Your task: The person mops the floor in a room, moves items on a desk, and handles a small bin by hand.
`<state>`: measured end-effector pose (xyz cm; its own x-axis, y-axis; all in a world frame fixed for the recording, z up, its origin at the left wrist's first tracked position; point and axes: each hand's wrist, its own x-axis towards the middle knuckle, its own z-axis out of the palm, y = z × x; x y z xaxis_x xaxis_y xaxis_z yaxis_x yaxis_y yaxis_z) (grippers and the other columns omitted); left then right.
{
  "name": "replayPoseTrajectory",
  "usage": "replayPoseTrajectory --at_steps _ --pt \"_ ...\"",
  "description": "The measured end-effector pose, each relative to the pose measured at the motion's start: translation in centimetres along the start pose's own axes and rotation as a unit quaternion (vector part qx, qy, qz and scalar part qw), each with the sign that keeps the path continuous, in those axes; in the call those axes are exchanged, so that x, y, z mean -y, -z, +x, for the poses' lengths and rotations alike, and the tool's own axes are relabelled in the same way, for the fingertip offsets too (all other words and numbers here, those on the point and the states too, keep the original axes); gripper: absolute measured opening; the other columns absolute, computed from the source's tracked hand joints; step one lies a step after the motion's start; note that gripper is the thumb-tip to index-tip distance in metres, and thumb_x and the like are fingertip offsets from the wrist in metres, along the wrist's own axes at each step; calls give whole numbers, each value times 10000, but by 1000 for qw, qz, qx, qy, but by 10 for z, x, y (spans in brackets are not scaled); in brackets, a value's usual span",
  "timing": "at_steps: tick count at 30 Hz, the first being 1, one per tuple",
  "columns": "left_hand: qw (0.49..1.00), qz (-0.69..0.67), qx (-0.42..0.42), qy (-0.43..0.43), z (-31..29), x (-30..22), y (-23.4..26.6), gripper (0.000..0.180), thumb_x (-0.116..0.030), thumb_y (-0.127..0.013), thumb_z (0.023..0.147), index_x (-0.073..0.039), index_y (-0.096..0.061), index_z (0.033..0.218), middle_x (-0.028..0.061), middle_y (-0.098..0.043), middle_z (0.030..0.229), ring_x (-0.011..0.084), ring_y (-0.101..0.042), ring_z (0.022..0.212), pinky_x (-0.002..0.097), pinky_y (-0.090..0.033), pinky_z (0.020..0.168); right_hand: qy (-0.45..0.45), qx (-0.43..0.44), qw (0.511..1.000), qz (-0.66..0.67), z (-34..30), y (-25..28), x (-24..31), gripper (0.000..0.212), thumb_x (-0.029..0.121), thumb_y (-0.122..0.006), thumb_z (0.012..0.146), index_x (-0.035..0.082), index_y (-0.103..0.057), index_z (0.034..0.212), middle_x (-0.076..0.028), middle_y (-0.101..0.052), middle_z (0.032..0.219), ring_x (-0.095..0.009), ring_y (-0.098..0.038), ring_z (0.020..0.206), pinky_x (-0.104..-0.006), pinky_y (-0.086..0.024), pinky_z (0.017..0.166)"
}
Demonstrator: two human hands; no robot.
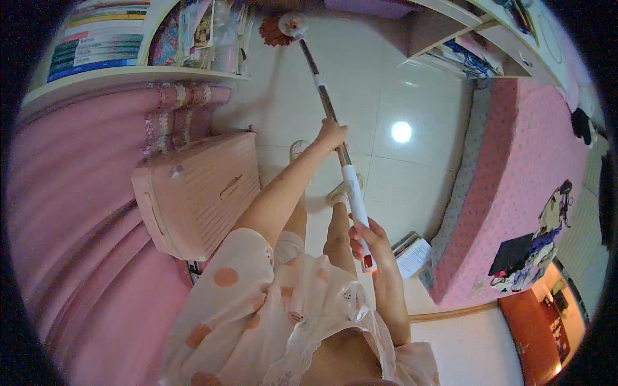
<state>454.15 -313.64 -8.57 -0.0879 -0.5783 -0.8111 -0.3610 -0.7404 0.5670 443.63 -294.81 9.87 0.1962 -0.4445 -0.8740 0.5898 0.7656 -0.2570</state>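
A long mop (327, 103) slants across the tiled floor, its metal pole running away from me to a round white head with reddish-brown strands at the far end. Partway along the metal pole my left hand (332, 134) is closed around it. Nearer my body, the fingers of my right hand (372, 239) wrap the white grip close to its red-tipped end. The mop's head rests on the floor, to the right of a shelf end. My slippered feet stand on either side of the pole's line, partly hidden by my left arm and the mop.
A pink ribbed suitcase (199, 193) stands at left beside a pink curtain (90, 225). Bookshelves (135, 76) overhang the far left. On the right is a pink dotted bed (496, 174) with clothes and a dark flat item; books (412, 256) lie on the floor beside it.
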Motion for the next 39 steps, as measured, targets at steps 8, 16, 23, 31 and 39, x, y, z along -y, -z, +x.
replayPoseTrajectory --at_steps 8,16,23,31,39 --pt "969 -4 216 117 -70 43 -78 440 -337 -440 811 49 -287 955 204 -507 714 305 -562 501 428 -488 387 -25 -47 965 258 -130 36 -65 349 179 -534 771 -5 -423 1045 -3 -444 625 -58 -360 366 -206 -296 276" --pt "880 -336 173 288 -105 219 -204 93 -82 -507 703 -69 -432 650 64 -415 479 196 -433 392 348 -395 347 -20 -127 992 -12 -306 121 -189 608 137 -627 688 19 -344 1213 -99 -539 1007 -165 -492 965 -301 -386 824" --pt "905 -314 58 279 -155 125 -176 119 -88 -508 704 -69 -415 632 43 -404 485 155 -413 378 292 -326 306 -42 -96 983 -151 -282 109 -146 560 64 -613 680 25 -370 1183 -27 -515 771 -111 -494 615 -244 -413 524" --pt "962 -233 109 94 -26 45 -59 271 -201 -491 809 -45 -290 905 78 -448 632 191 -504 442 313 -448 368 49 -32 986 -153 -72 49 -46 387 77 -548 712 9 -420 1071 -16 -469 622 -79 -438 430 -216 -366 373" --pt "995 -44 82 39 -40 -13 -110 420 -122 -491 765 66 -210 1014 199 -449 751 251 -552 506 362 -503 382 64 -39 994 82 -51 63 -9 381 169 -548 761 8 -428 1084 -12 -441 619 -62 -374 415 -187 -295 335"
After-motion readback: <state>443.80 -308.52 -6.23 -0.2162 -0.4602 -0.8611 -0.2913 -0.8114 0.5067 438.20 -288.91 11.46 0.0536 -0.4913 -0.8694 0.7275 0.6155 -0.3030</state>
